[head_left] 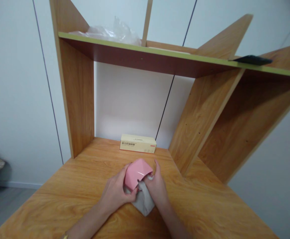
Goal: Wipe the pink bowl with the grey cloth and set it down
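Observation:
My left hand (117, 187) grips a glossy pink faceted container (136, 174), with the thumb at its lower edge and the fingers behind its left side. The container is tilted, its open side turned toward my right hand (157, 186). A grey cloth (145, 201) hangs out of that opening and down over the desk. Fingers of my right hand press the cloth into the container, and their tips are hidden inside. The right thumb points up beside the rim.
A cream cling-film box (138, 144) stands at the back of the wooden desk (85, 196). Above runs a shelf (135, 51) carrying a clear plastic bag (112, 33) and a dark flat object (253, 60). Upright wooden panels (207, 116) rise on the right.

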The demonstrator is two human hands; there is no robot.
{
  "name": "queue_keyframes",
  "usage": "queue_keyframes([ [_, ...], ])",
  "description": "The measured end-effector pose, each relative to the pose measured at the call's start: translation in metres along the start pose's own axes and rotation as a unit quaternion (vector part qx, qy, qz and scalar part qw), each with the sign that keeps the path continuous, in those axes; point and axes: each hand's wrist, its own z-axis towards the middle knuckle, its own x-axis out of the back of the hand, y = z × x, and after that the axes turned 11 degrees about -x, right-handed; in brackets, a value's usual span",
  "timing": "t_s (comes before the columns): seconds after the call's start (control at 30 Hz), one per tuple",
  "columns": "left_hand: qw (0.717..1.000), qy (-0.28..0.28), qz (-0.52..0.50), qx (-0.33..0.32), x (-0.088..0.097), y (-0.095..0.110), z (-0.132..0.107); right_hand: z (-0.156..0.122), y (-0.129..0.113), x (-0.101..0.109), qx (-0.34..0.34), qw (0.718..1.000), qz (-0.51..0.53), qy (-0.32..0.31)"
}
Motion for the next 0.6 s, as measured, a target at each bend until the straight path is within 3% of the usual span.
queue_keyframes([
  [0.1, 1.000, 0.001, 0.021, 0.004, 0.000, 0.001, 0.001, -0.003, -0.004, 0.008, 0.026, 0.991, -0.117, 0.057],
  [0.23, 1.000, -0.002, 0.020, 0.002, 0.002, 0.005, 0.002, -0.006, -0.007, 0.015, 0.099, 0.974, -0.176, 0.103],
  [0.37, 0.999, -0.005, -0.009, -0.038, 0.005, 0.006, -0.002, -0.007, -0.004, 0.017, 0.153, 0.971, -0.178, 0.053],
  [0.5, 1.000, -0.014, -0.020, -0.020, 0.005, 0.001, -0.002, -0.006, 0.002, 0.012, 0.124, 0.983, -0.138, 0.012],
  [0.6, 0.999, -0.005, -0.033, 0.008, 0.004, -0.001, 0.001, -0.002, 0.007, 0.006, 0.111, 0.993, -0.035, 0.005],
])
